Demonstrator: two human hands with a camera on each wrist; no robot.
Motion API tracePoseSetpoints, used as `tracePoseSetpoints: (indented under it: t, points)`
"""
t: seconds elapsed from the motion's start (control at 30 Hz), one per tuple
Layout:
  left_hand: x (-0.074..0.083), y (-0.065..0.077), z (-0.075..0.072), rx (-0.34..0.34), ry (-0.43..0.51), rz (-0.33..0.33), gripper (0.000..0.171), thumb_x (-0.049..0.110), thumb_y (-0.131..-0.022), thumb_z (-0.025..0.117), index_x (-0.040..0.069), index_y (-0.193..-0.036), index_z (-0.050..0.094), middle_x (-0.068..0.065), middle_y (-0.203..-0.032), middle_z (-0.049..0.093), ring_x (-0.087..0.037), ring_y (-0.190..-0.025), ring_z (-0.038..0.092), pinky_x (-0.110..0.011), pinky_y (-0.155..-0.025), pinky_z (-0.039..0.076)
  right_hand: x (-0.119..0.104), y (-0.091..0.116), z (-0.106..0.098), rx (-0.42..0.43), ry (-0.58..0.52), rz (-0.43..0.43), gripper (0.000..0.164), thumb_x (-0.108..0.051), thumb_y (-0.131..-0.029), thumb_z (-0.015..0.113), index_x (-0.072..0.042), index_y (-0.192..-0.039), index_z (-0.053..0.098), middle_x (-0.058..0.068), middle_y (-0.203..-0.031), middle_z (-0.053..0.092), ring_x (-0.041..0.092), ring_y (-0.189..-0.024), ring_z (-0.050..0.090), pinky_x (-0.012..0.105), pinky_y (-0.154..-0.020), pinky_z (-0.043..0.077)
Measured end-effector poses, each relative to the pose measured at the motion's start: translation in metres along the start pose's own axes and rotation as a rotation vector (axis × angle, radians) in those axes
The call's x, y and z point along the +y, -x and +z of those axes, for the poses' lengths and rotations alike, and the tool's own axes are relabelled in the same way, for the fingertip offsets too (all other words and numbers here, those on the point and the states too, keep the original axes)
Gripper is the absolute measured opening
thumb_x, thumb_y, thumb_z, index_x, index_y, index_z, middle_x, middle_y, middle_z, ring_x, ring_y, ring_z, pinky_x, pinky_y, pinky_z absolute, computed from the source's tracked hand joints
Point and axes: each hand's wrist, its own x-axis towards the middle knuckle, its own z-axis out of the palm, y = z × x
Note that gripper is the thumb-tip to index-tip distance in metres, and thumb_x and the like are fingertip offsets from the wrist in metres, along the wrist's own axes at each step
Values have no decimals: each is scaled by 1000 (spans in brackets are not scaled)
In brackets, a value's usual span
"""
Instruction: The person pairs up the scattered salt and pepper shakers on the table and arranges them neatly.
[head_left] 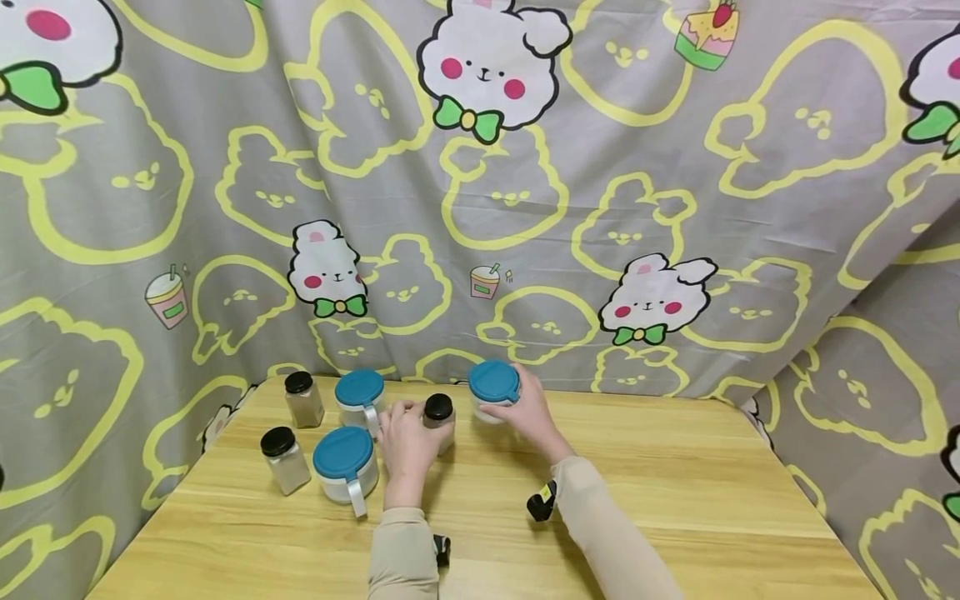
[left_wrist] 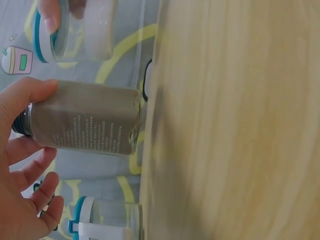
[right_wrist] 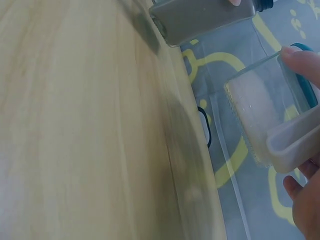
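Note:
My left hand (head_left: 408, 442) grips a square clear jar (left_wrist: 87, 117) of grey-brown powder near its black lid, thumb on one side and fingers on the other. In the left wrist view the jar's base hangs just above the table. Over to the right, my right hand (head_left: 528, 408) holds a seasoning pot (head_left: 495, 385) with a blue lid and a pale handle. White contents show through its clear wall in the right wrist view, where its base is raised off the tabletop. Another blue-lidded pot (head_left: 358, 390) stands just left of my left hand.
A second blue-lidded pot (head_left: 343, 457) stands nearer on the wooden table (head_left: 675, 500). Two black-lidded jars, one behind (head_left: 304, 402) and one in front (head_left: 287, 462), are at the left. A patterned grey curtain (head_left: 510, 275) hangs behind the table's back edge.

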Motion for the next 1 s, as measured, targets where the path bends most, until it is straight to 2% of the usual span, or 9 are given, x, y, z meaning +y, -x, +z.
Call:
tracePoseSetpoints:
  t: [0.2, 0.43, 0.6, 0.77, 1.0]
  points:
    - [4, -1, 1, -5, 25, 8, 55, 45, -71, 81, 10, -113, 73, -12, -123, 61, -35, -114, 47, -55, -94, 38, 3, 7, -9, 13, 11, -7, 84, -38, -66, 90, -19, -136, 48, 11, -134, 51, 30, -126, 41, 58, -103, 41]
    - [9, 0, 4, -17, 30, 31, 56, 45, -70, 83, 11, -114, 73, -11, -122, 60, -34, -113, 46, -55, -95, 36, 4, 15, -21, 47, 24, -22, 84, -34, -65, 91, -15, -135, 48, 14, -129, 53, 30, -122, 41, 58, -100, 42]
    - [16, 1, 5, -43, 37, 48, 57, 44, -70, 83, 9, -114, 72, -10, -121, 60, -34, -115, 46, -54, -94, 36, 4, 20, -30, 53, 36, -22, 82, -34, -65, 91, -17, -133, 49, 11, -127, 55, 28, -120, 40, 57, -99, 42]
    - [24, 4, 6, -63, 50, 61, 58, 44, -69, 84, 9, -114, 72, -9, -120, 60, -33, -115, 46, -52, -93, 37, 4, 26, -39, 57, 23, -5, 81, -36, -65, 91, -20, -132, 49, 9, -126, 55, 27, -121, 40, 57, -100, 42]
    - [33, 7, 10, -79, 45, 97, 59, 46, -69, 83, 11, -114, 72, -6, -117, 61, -32, -113, 47, -51, -92, 37, 5, 35, -52, 64, 26, 9, 81, -35, -65, 91, -18, -133, 48, 11, -130, 50, 28, -126, 40, 59, -103, 40]
